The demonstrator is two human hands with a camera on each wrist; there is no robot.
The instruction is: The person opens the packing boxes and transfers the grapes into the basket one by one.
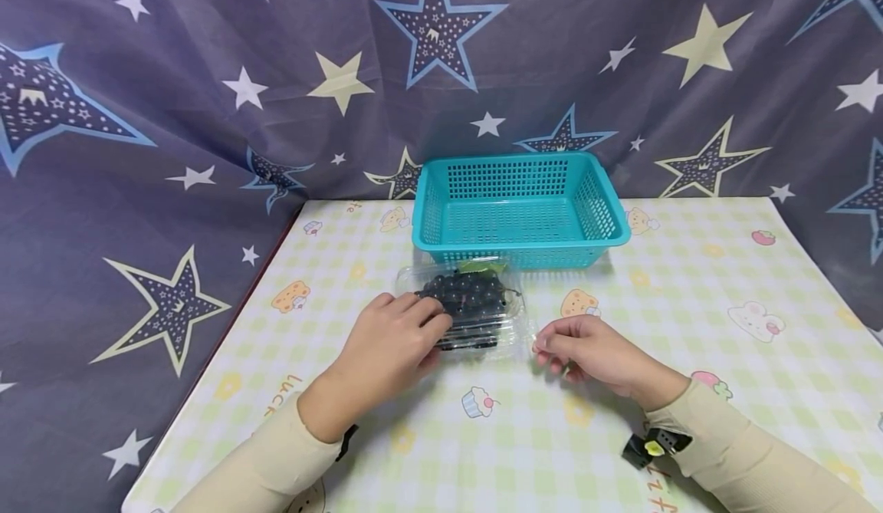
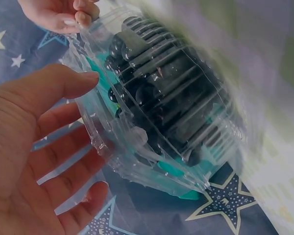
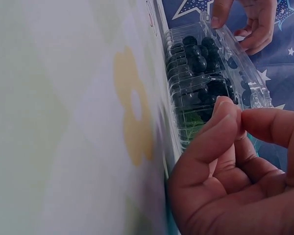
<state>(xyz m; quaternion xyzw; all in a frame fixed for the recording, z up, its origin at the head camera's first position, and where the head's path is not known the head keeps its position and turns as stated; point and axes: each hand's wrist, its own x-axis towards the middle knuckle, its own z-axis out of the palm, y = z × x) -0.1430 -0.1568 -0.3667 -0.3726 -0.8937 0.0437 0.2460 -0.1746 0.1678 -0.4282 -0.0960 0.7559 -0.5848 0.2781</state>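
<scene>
A clear plastic clamshell box [image 1: 513,337] of dark grapes [image 1: 469,294] lies on the table in front of me, its ribbed lid over the fruit. Something green and leaf-like [image 1: 483,266] shows at its far side. My left hand [image 1: 396,337] holds the box's left end, fingers over the lid and thumb at the near rim; the left wrist view has the thumb [image 2: 81,81] right at the plastic edge. At the near right corner, my right hand [image 1: 582,352] pinches the thin clear rim between thumb and forefinger, as the right wrist view [image 3: 235,115] also shows.
A turquoise plastic basket [image 1: 520,256] with perforated walls stands just behind the box, nothing in it. A checked, cartoon-printed cloth [image 1: 690,283] covers the table. Star-patterned dark fabric [image 1: 566,60] hangs along the back and sides.
</scene>
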